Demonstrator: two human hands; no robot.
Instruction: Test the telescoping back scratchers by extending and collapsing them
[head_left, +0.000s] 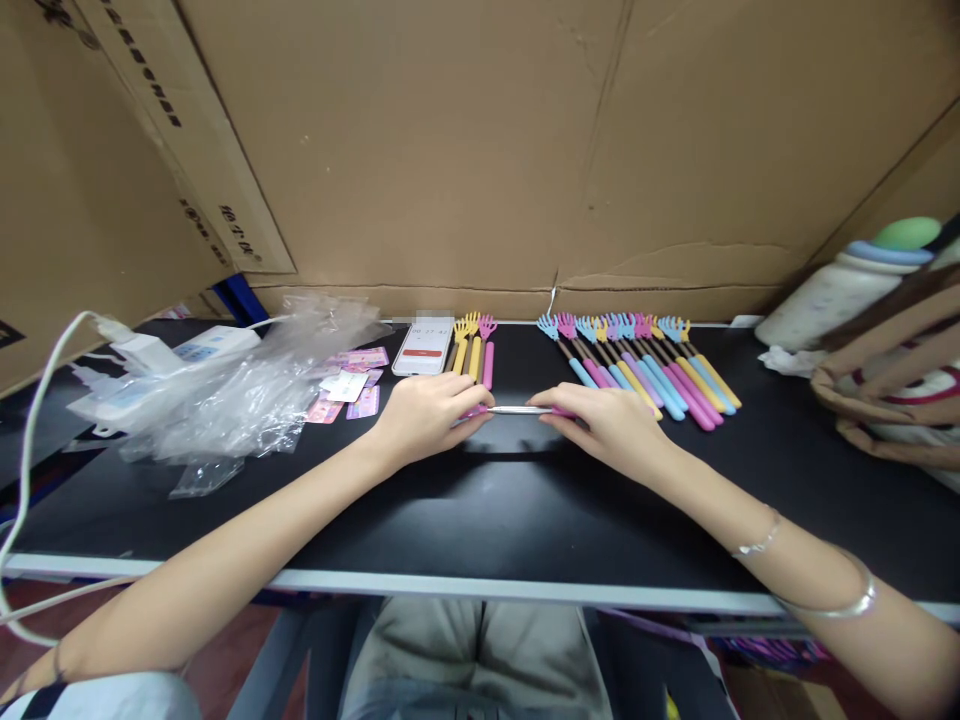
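Between my two hands, a back scratcher (517,410) with a thin silver rod and pink ends is held level above the black table. The fingers of my left hand (431,415) are closed around its left end. Its right end is pinched in my right hand (604,420); both ends are mostly hidden by my fingers. Just beyond my left hand lie several yellow and pink back scratchers (476,350). Past my right hand is a slanted row of back scratchers (645,365) with blue, pink, purple and yellow handles and claw heads.
On the left, clear plastic bags (247,390) partly cover a white power strip (202,350). Small printed cards (346,385) lie beside a phone (424,348). A white bottle (840,285) and a brown bag (892,370) stand at right. Cardboard (450,150) walls the back.
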